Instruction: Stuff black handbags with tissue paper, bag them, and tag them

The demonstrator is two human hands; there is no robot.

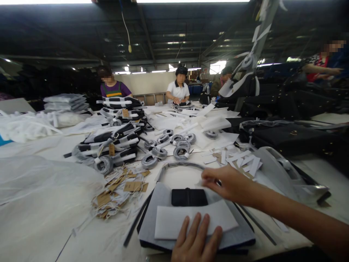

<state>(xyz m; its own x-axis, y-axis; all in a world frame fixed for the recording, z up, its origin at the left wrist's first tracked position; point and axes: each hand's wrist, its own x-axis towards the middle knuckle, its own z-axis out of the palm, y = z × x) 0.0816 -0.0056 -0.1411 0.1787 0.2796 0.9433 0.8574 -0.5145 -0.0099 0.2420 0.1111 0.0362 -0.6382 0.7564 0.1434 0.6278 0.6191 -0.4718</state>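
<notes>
Head view shows a long white worktable (109,247), the largest thing, with the flat black bag (143,231) at its near edge; other places are told from that bag. Translucent sheeting (49,182) spreads to its left, black goods (294,140) lie beyond it to the right, and stacked wrapped pieces (124,142) rise beyond it to the left. Far beyond it, a person in a white shirt (174,89) works at the table.

The bag lies flat, pale lining (163,196) on top and its wrapped handle (174,165) arching away. The left hand (195,240) lies on the folded white sheet (166,222), fingers apart, pressing rather than gripping. The right hand (229,182) is at the handle's right side, fingertips drawn together; blur hides whether they hold its wrap.

Left of the bag are loose tags (109,198); beyond it, coiled straps (181,152). Smallest named is the dark banded piece (189,197) above the sheet.

Uneven palm pressure could skew or crease the sheet; a tug at the handle could loosen its wrap or shift the lining. Sliding the bag left could snag tag strings.
</notes>
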